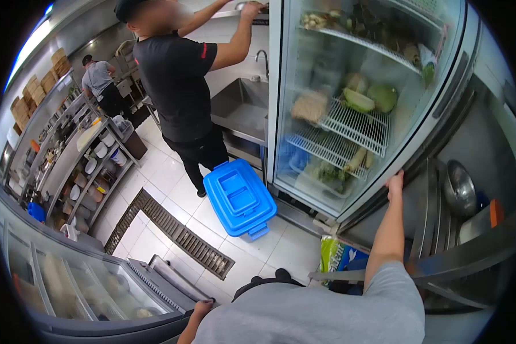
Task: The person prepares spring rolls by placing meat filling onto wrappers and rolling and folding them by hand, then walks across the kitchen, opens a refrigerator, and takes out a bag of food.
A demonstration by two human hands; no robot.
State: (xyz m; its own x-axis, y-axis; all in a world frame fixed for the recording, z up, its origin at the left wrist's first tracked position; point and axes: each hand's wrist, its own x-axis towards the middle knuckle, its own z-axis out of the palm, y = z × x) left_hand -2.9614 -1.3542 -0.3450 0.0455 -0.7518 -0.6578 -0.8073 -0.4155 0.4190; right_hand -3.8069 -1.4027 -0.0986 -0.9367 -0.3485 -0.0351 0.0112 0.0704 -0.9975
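Note:
My right hand [394,184] is at the lower edge of the glass-door fridge [332,74], its fingers curled against the door frame. Behind the glass, a cut green vegetable [359,101] and a bagged beige item [309,107] sit on white wire racks [358,129], with leafy greens [327,174] lower down. Low in the view, my left hand [202,308] is curled beside the end of a grey bar handle [180,280] on a second glass-fronted fridge [86,281]. Whatever its fingers hold is hidden.
A blue lidded bin [239,198] stands on the tiled floor by a drain grate [178,229]. A co-worker in black [175,86] reaches up near the steel sink [241,106]. Another person [99,80] bends farther back. At right are a metal bowl [460,188] and a green-blue bag [338,255].

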